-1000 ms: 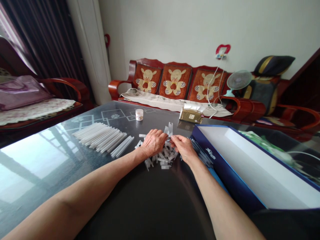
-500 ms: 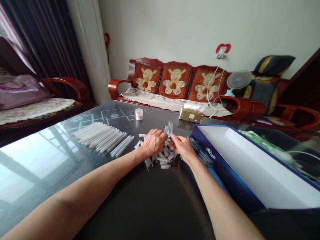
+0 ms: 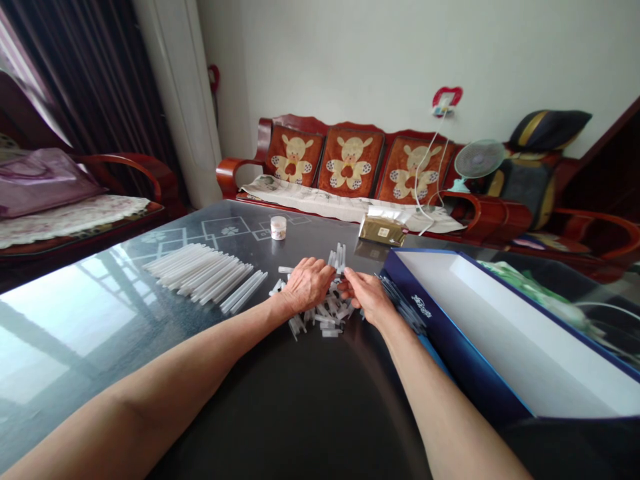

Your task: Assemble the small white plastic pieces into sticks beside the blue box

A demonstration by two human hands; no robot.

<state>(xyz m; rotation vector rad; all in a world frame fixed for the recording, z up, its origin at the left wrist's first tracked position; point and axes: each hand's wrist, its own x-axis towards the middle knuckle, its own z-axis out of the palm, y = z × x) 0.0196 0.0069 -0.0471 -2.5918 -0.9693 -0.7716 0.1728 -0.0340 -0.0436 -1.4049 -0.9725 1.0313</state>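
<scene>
My left hand (image 3: 310, 285) is closed, fingers curled in, over the far side of a loose pile of short whitish plastic pieces (image 3: 329, 325). Facing it, my right hand (image 3: 367, 293) is closed in a pinch at the pile's right side. What the fingertips hold is too small and partly hidden to make out. Just beyond the hands, several short white pieces (image 3: 338, 255) lie side by side. A row of long white tubes (image 3: 203, 272) lies to the left. To the right are thin dark sticks (image 3: 407, 308) along the box.
A long blue box (image 3: 450, 347) with a white inside stands open at the right. Toward the far edge of the dark glossy table (image 3: 280, 413) are a small white jar (image 3: 279, 229) and a tissue pack (image 3: 383, 231). A wooden sofa (image 3: 233, 175) stands behind.
The right hand has shifted very slightly, its fingertips a little farther to the right. My left hand and the pieces around it look the same.
</scene>
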